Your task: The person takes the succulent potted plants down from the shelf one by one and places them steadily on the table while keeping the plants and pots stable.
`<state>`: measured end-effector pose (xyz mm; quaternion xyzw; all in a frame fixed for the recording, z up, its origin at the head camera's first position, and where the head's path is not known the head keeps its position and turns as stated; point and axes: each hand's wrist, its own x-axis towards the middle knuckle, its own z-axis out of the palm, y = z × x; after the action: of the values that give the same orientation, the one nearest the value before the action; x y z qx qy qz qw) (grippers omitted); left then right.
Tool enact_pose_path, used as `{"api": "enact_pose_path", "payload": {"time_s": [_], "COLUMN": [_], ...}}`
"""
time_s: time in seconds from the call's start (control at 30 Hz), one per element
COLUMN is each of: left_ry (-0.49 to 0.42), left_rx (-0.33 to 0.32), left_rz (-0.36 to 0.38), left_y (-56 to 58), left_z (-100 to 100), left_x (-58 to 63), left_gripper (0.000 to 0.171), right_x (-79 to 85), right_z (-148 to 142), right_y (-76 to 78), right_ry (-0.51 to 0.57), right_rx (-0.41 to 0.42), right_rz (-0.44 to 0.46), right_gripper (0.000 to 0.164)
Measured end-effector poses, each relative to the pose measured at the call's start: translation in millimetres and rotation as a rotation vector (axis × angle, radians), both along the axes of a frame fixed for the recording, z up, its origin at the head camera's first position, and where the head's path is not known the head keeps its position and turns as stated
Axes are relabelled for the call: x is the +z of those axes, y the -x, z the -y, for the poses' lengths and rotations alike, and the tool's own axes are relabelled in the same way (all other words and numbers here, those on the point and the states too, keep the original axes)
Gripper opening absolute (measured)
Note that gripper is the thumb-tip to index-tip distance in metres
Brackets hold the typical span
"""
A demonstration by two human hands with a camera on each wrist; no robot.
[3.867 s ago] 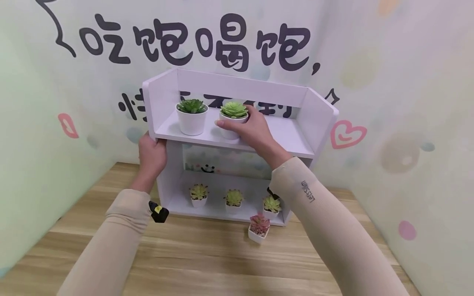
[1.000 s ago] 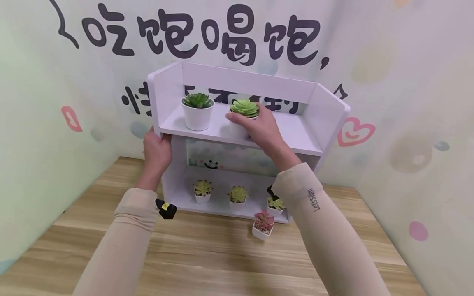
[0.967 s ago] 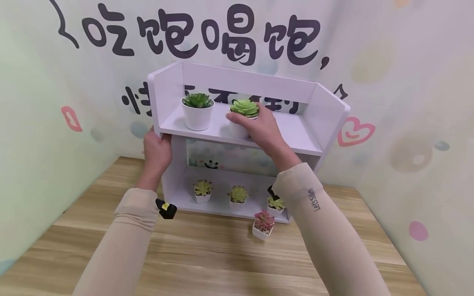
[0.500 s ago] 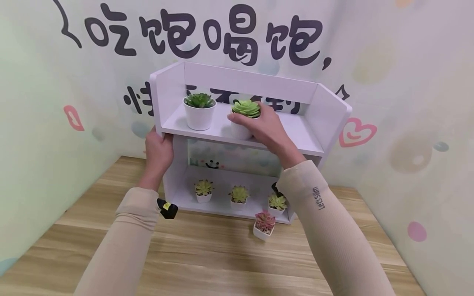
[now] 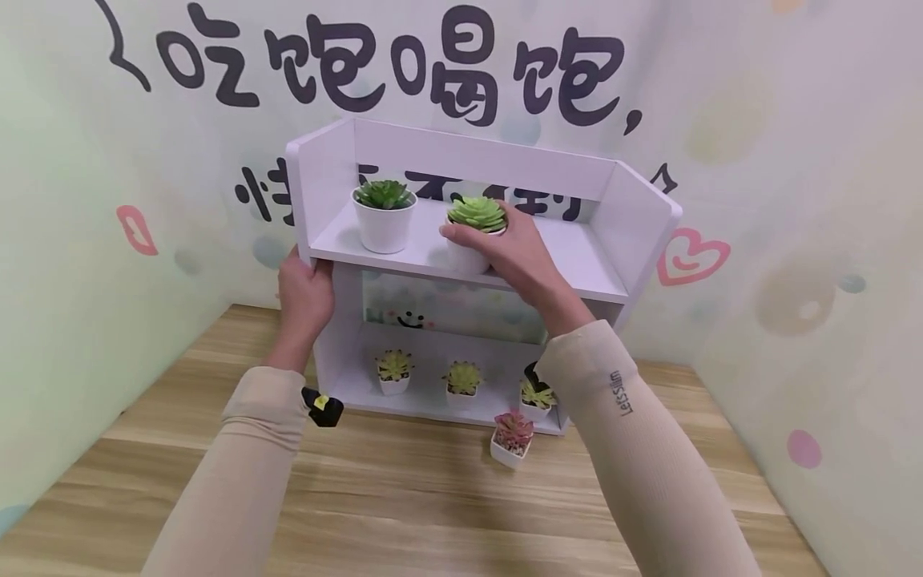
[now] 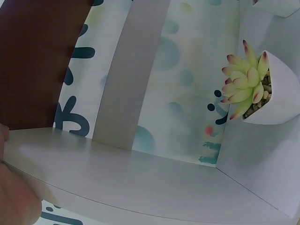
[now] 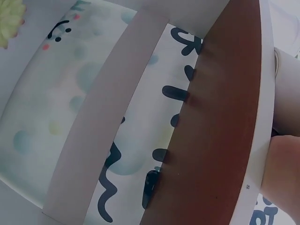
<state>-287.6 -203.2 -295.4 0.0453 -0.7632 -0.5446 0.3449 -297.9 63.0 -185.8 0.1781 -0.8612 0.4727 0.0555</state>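
My right hand holds a light-green succulent in a round white pot on the top board of a white two-tier shelf, thumb across the pot's near side. To its left on that board stands a dark-green succulent in a similar pot. My left hand grips the shelf's left side panel just below the top board; its fingers behind the panel are hidden. In the left wrist view, part of that hand shows at the panel's edge. The right wrist view catches part of my right hand beyond the board's front edge.
On the lower board sit three small yellow-green succulents, at left, middle and right, the last partly behind my right sleeve. A pink succulent stands before the shelf on the wooden table. A lettered wall rises behind.
The head view has shifted slightly since the oldest frame. Both hands keep their places on the pot and the side panel. The light-green succulent stands a little farther from the dark-green one.
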Motion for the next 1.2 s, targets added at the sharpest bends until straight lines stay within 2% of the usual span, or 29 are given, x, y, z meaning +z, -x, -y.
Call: {"api": "enact_pose_path", "payload": {"time_s": [0.33,0.83,1.2], "left_ry": [0.008,-0.002,-0.002], "left_rx": [-0.006,-0.003,-0.017], "left_rz": [-0.008,-0.001,-0.011], "left_y": [0.8,-1.2,-3.1], "left_z": [2.7,2.1,0.5], "left_x": [-1.0,-0.4,0.0], "left_gripper": [0.041,0.041,0.041], "right_x": [-3.6,-2.6,7.6], "right_z": [2.8,1.2,-0.1], "right_y": [0.2,0.4,-3.1], "right_ry": [0.033,0.016,-0.092], "right_rx": [-0.001,0.001,-0.027], "right_rz": [-0.009,0.003,0.017], "right_gripper": [0.062,0.063,0.078]}}
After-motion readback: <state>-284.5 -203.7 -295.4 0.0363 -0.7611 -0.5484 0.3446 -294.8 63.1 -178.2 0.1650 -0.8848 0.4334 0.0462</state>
